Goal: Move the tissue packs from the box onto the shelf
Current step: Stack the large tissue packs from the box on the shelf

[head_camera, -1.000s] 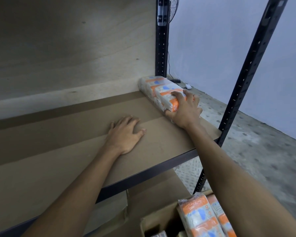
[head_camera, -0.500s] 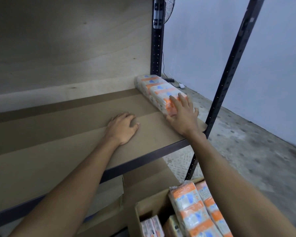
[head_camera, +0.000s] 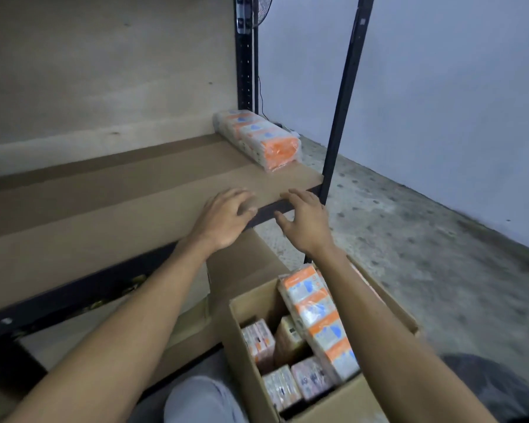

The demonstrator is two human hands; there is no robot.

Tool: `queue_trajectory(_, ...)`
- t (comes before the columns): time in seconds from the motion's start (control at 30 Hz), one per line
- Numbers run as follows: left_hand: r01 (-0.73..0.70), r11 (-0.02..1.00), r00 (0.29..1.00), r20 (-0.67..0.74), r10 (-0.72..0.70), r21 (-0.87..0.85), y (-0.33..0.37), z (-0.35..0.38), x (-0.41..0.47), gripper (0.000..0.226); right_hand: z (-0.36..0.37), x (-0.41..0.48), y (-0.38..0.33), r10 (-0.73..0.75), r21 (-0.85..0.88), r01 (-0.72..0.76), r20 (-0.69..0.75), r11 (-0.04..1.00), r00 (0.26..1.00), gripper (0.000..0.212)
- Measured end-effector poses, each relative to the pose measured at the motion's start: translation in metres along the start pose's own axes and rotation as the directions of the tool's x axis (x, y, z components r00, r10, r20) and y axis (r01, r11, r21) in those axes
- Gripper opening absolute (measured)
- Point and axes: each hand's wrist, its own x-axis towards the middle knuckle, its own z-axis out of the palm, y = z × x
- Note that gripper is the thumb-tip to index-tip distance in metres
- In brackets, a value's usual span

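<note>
Spreading seen in both hands, nothing gripped: left hand (head_camera: 226, 219) and right hand (head_camera: 303, 222) held at shelf (head_camera: 119, 215) front edge; tissue pack (head_camera: 258, 138) beyond, box (head_camera: 318, 413) below.

Box (head_camera: 324, 406) bottom beyond lower edge

Dim rm: pale blue wall (head_camera: 440, 87), speckled concrete floor (head_camera: 409, 239), fan (head_camera: 261, 9).

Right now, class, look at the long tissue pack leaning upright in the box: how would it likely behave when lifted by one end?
The long tissue pack is several soft bundles in thin film, so it would probably sag or bend. It looks light for its bulk. The glossy wrap may be slippery, and leaning in the box it could tip sideways.
</note>
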Motion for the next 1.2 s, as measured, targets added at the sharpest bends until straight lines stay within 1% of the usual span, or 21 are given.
queue_trajectory(0.07, -0.050, 0.995, 0.999, -0.005, 0.050, -0.081, 0.012, 0.009, -0.016, 0.043, 0.000, -0.025, 0.008, 0.025, 0.030, -0.025, 0.002, 0.999, 1.000, 0.046)
queue_trajectory(0.13, -0.070, 0.985, 0.998, -0.004, 0.070, -0.158, 0.024, 0.022, -0.032, 0.042, 0.001, -0.051, 0.017, 0.076, 0.048, -0.077, 0.029, 0.996, 0.997, 0.047)
queue_trajectory(0.23, -0.095, 0.973, 0.994, 0.024, 0.102, -0.210, 0.040, 0.046, -0.054, 0.044, 0.003, -0.087, 0.033, 0.160, 0.083, -0.167, 0.094, 0.982, 0.983, 0.048)
queue_trajectory(0.33, -0.053, 0.950, 0.990, 0.110, 0.091, -0.307, 0.050, 0.077, -0.074, 0.048, 0.007, -0.122, 0.051, 0.256, 0.148, -0.276, 0.137, 0.950, 0.957, 0.048)
queue_trajectory(0.4, -0.002, 0.941, 0.982, 0.177, 0.066, -0.337, 0.053, 0.099, -0.086, 0.050, 0.012, -0.146, 0.063, 0.332, 0.140, -0.358, 0.181, 0.923, 0.926, 0.050)
queue_trajectory(0.5, 0.038, 0.939, 0.963, 0.264, 0.057, -0.341, 0.055, 0.129, -0.099, 0.051, 0.023, -0.177, 0.083, 0.428, 0.098, -0.460, 0.238, 0.882, 0.872, 0.055)
queue_trajectory(0.6, 0.104, 0.954, 0.936, 0.351, 0.001, -0.283, 0.050, 0.157, -0.109, 0.054, 0.033, -0.199, 0.099, 0.491, 0.055, -0.526, 0.286, 0.849, 0.823, 0.064)
queue_trajectory(0.67, 0.135, 0.961, 0.913, 0.407, -0.027, -0.240, 0.044, 0.177, -0.112, 0.054, 0.041, -0.210, 0.110, 0.519, 0.014, -0.549, 0.306, 0.836, 0.798, 0.073)
queue_trajectory(0.77, 0.135, 0.972, 0.898, 0.438, -0.040, -0.190, 0.036, 0.201, -0.107, 0.057, 0.053, -0.219, 0.123, 0.552, -0.035, -0.572, 0.319, 0.819, 0.771, 0.089)
queue_trajectory(0.9, 0.002, 0.997, 0.884, 0.466, 0.035, -0.078, 0.024, 0.227, -0.091, 0.063, 0.071, -0.221, 0.133, 0.604, -0.067, -0.621, 0.335, 0.781, 0.723, 0.104)
queue_trajectory(1.0, -0.127, 0.992, 0.879, 0.462, 0.121, -0.018, 0.016, 0.239, -0.073, 0.066, 0.087, -0.220, 0.140, 0.614, -0.149, -0.602, 0.321, 0.785, 0.721, 0.106)
queue_trajectory(1.1, -0.301, 0.951, 0.809, 0.546, 0.217, 0.068, 0.009, 0.249, -0.055, 0.072, 0.099, -0.212, 0.144, 0.624, -0.186, -0.598, 0.318, 0.779, 0.714, 0.112)
queue_trajectory(1.2, -0.408, 0.906, 0.754, 0.602, 0.265, 0.113, 0.000, 0.260, -0.039, 0.080, 0.107, -0.208, 0.147, 0.645, -0.202, -0.614, 0.281, 0.763, 0.710, 0.120)
